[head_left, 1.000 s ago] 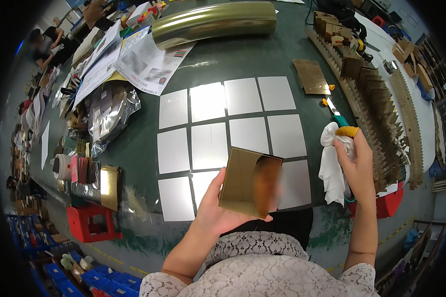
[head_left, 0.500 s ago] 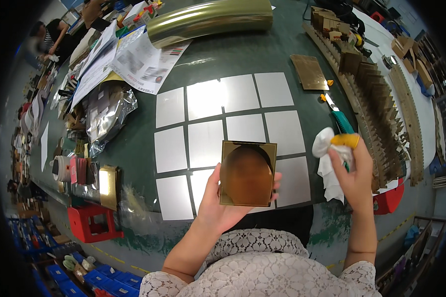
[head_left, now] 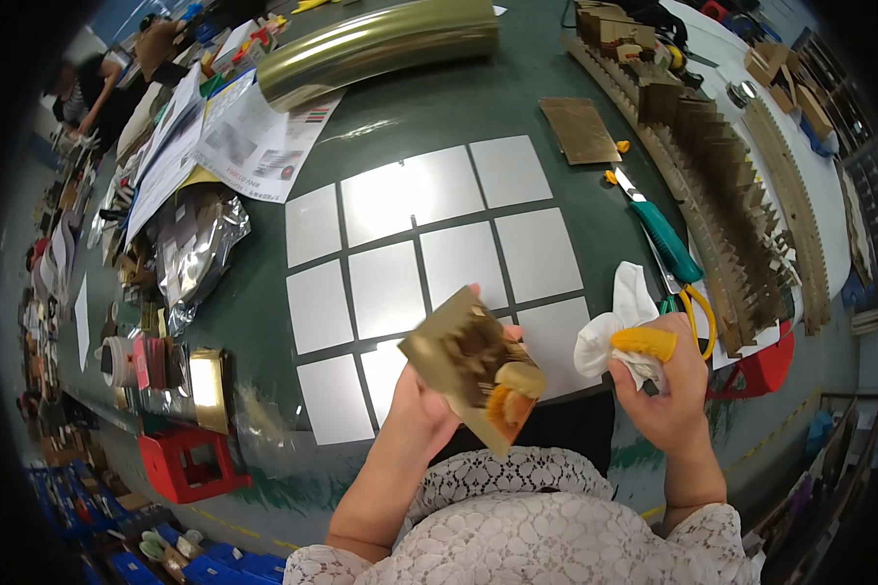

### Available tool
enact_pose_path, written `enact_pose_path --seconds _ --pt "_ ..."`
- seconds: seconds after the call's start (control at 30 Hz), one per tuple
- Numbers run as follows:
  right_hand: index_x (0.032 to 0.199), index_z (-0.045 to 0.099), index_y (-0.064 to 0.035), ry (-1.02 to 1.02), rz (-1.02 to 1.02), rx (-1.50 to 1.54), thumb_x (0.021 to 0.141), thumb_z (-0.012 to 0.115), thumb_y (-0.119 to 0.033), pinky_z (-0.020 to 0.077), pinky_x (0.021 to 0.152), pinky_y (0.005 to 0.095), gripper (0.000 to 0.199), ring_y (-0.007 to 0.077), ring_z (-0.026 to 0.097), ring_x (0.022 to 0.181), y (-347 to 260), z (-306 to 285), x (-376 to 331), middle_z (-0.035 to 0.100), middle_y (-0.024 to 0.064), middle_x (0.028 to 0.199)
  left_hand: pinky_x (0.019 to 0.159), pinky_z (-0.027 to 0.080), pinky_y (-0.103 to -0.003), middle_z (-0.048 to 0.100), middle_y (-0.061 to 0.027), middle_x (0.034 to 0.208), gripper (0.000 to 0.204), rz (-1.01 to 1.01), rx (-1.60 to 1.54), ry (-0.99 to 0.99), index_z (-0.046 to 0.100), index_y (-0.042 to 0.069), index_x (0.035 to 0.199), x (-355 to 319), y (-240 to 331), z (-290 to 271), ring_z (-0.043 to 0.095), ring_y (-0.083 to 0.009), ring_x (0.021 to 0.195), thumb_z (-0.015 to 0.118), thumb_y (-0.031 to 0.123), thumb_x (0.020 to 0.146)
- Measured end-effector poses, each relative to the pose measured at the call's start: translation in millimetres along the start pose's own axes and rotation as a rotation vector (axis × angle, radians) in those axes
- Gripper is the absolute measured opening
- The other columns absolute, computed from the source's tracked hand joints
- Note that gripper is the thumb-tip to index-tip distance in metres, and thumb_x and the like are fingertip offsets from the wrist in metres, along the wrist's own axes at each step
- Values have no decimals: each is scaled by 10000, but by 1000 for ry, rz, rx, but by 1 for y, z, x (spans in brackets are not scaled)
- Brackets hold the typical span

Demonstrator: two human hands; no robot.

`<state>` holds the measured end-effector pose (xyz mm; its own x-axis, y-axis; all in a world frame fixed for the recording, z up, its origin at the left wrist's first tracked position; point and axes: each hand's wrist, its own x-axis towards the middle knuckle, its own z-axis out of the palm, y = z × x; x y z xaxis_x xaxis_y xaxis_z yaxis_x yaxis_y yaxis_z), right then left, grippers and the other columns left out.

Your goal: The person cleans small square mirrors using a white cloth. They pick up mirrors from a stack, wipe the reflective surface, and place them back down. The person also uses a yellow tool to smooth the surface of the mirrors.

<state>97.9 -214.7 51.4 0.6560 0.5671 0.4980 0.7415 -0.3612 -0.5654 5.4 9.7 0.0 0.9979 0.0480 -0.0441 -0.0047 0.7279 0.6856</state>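
Observation:
My left hand (head_left: 422,408) grips a gold mirror-like plate (head_left: 439,343) by its edges, fingertips showing beyond the far side. The plate is tilted and turned cornerwise, its shiny face reflecting the toothed racks and something yellow. To its right, my right hand (head_left: 675,402) pinches a bunched white cloth (head_left: 597,343) and wears a yellow finger cot (head_left: 646,342). Cloth and plate are apart. Beneath the plate lie pale silver square sheets (head_left: 390,285) in rows on the green table (head_left: 449,102); my left hand and the plate hide some of them.
Right of the sheets lie a green-handled utility knife (head_left: 665,234) and yellow-handled scissors (head_left: 709,327). A brown plate (head_left: 578,131) is beyond them, beside long toothed racks (head_left: 717,195). A gold roll (head_left: 380,57) lies at the back; papers (head_left: 254,146) and foil bags (head_left: 200,249) are left.
The plate in my left hand has turned from upright and flat-facing to cornerwise and tilted. My right hand has shifted left and lower with the cloth, exposing more of the knife and scissors.

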Motion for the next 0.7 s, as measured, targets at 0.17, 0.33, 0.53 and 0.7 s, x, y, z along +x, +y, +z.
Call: enact_pose_path --seconds 0.17,0.33,0.53,0.7 --pt "960 622 -29 31 37 6 672 761 4 393 654 371 321 293 541 719 1 -13 -7 595 104 858 1061 384 -416 429 -215 1393 1132 58 220 -103 217 40 1485 -8 10 2 447 -301 1297 860 70 554" --pt "923 646 -40 -22 65 70 647 767 5 399 663 366 305 278 546 719 -6 -22 -15 600 86 834 1063 364 -388 459 -162 1367 1132 24 251 -127 222 36 1477 -17 9 -2 445 -255 1292 850 -4 536" --pt "906 670 -35 -136 -1 116 626 778 1 413 690 361 303 267 557 716 -11 -25 -14 610 76 825 1059 351 -339 489 -81 1330 1086 23 364 -201 231 32 1474 -24 8 -10 450 -199 1273 837 -53 576" --pt "896 656 -9 -180 -52 129 628 766 -1 419 696 377 291 262 567 726 -12 -20 -10 617 102 853 1065 344 -327 451 -106 1358 1045 50 397 -309 230 6 1465 -20 6 -14 428 -190 1283 812 -88 603"
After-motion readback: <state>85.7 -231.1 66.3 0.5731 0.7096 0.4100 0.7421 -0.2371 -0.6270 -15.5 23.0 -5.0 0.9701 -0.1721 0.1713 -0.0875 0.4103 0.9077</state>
